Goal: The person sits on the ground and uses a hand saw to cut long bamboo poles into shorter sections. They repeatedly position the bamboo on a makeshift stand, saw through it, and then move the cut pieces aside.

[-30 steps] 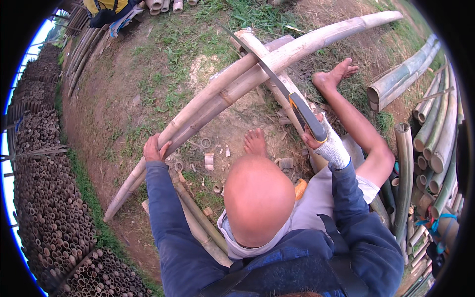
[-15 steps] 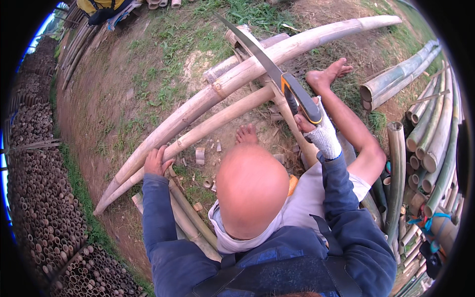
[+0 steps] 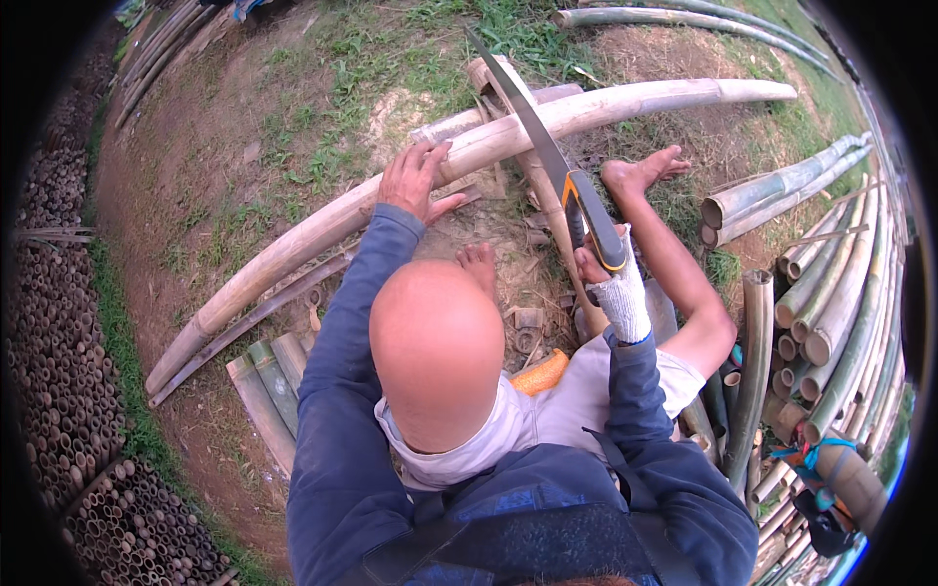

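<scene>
A long, pale bamboo pole (image 3: 322, 227) slants across in front of me, propped on shorter bamboo pieces (image 3: 449, 127). My bare left hand (image 3: 414, 182) grips it from above, fingers over the far side and thumb on the near side. In my right hand (image 3: 618, 281), which wears a white knit glove, is a handsaw (image 3: 593, 220) with a black and orange handle. Its long blade crosses over the pole to the right of my left hand; I cannot tell whether the teeth touch it. A second, thinner bamboo pole (image 3: 256, 314) lies lower, nearer me.
My bare feet (image 3: 640, 174) are on the ground around the propped bamboo. Bamboo poles are stacked at the right (image 3: 835, 327), with two thick ones (image 3: 743, 200) farther off. Cut bamboo ends form a large pile (image 3: 59, 366) at the far left. Offcuts (image 3: 528, 318) lie between my legs.
My left hand has left the thinner pole and moved up and right onto the thicker one. The thinner pole now sits lower. My right hand still holds the saw across the thicker pole.
</scene>
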`<state>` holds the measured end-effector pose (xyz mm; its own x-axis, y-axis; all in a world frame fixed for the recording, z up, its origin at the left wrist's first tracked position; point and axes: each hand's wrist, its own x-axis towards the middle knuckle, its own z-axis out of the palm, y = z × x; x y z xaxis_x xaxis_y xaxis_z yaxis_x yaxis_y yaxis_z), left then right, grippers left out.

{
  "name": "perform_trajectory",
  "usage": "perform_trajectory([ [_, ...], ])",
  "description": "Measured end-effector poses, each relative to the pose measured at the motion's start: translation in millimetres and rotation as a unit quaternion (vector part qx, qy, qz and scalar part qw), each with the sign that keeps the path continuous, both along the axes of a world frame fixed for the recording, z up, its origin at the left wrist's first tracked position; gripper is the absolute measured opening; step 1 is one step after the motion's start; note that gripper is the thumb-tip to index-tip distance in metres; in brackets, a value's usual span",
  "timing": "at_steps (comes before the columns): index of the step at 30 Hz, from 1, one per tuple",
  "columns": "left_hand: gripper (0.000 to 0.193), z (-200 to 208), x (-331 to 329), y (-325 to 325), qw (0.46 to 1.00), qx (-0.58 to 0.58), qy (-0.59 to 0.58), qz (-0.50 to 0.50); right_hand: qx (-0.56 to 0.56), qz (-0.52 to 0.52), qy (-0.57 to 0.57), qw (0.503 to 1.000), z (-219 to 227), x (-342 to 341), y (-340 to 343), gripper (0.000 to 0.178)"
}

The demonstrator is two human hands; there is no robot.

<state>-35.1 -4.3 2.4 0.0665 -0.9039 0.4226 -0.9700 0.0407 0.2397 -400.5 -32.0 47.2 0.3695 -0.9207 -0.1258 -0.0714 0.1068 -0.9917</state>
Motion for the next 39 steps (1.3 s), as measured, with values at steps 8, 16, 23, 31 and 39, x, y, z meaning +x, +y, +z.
perform_trajectory([
  [8, 0.09, 9, -21, -94, 0.97, 0.243, 0.003, 0.024, -0.005, 0.024, -0.024, 0.999, 20, 16, 24, 0.037],
  [16, 0.092, -1, 17, -45, 0.968, 0.247, 0.014, 0.026, -0.016, 0.034, 0.012, 0.999, 33, 36, 54, 0.027],
  [23, 0.096, -3, 19, -51, 0.955, 0.295, -0.003, 0.039, -0.041, 0.043, 0.02, 0.998, 46, 49, 68, 0.029],
  [31, 0.087, -14, -4, -57, 0.993, 0.11, 0.047, 0.007, -0.055, 0.042, 0.041, 0.997, 35, 32, 65, 0.029],
  [39, 0.08, -5, -8, -57, 0.99, 0.139, 0.031, 0.005, -0.083, 0.048, 0.052, 0.994, 34, 36, 66, 0.038],
])
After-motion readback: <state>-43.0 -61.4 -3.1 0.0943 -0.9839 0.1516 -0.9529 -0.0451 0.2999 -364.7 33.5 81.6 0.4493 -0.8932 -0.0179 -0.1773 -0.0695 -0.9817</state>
